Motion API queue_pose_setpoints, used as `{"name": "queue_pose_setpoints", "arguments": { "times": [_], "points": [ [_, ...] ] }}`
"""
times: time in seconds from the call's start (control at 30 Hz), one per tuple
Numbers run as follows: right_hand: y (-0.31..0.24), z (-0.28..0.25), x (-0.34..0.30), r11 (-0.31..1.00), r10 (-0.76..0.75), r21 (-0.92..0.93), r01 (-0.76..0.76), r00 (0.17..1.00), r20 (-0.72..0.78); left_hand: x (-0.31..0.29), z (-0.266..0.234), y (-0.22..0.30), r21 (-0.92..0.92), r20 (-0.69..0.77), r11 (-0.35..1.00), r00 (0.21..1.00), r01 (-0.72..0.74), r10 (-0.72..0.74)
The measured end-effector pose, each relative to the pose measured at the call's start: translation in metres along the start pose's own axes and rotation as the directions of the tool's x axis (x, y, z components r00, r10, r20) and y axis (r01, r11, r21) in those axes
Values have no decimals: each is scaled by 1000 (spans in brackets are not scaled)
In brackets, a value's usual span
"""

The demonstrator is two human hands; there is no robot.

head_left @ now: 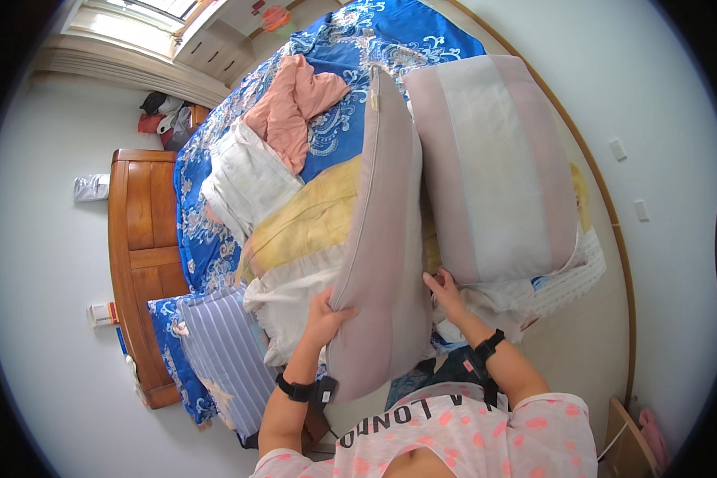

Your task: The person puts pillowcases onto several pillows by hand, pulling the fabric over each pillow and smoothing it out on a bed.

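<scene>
A large pink-and-grey cushion [386, 263] stands tilted on its edge in front of me, piping running down its side. My left hand [324, 320] grips its left edge, the thumb lying across the pink face. At the opposite edge, my right hand [446, 293] has its fingers closed on the cushion's side; the fingertips are partly hidden. A second cushion [494, 167], pink with a pale grey middle band, lies flat on the bed to the right. Folded yellow bedding [307, 215] and a cream-white cloth [295, 291] lie left of the upright cushion.
A blue patterned bedspread [390, 32] covers the bed. On it are a salmon-pink quilt [291, 111], a white folded cloth [251, 179] and a blue striped pillow [227, 350]. The wooden headboard [141, 271] stands at left; a white wall [677, 159] runs along the right.
</scene>
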State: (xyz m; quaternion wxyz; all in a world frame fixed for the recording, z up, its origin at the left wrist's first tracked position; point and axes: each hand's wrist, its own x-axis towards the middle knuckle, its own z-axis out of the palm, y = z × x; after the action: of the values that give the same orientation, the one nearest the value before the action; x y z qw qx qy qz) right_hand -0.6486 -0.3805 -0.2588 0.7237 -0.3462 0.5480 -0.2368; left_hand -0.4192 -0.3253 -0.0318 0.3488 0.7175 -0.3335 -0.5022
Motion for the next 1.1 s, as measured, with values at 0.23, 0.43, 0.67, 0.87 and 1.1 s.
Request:
{"name": "queue_pose_setpoints", "arguments": {
  "times": [0.23,0.43,0.67,0.87,1.1],
  "points": [
    [62,-6,2,759,439,367,-537,840,320,-65,-25,-6,-151,73,987,997,48,-37],
    [73,-6,-13,757,282,503,-416,903,322,-101,-74,-32,-229,100,969,992,94,-73],
    [9,9,-55,810,2,567,-149,968,251,-150,-134,-93,-11,22,995,995,-98,98],
    [-64,23,-102,879,-243,458,136,952,184,-180,-144,-144,-172,104,981,992,91,-73],
    [-108,37,-154,904,-386,270,331,903,186,-167,-144,-178,-773,-59,630,997,-76,48]
  ]
}}
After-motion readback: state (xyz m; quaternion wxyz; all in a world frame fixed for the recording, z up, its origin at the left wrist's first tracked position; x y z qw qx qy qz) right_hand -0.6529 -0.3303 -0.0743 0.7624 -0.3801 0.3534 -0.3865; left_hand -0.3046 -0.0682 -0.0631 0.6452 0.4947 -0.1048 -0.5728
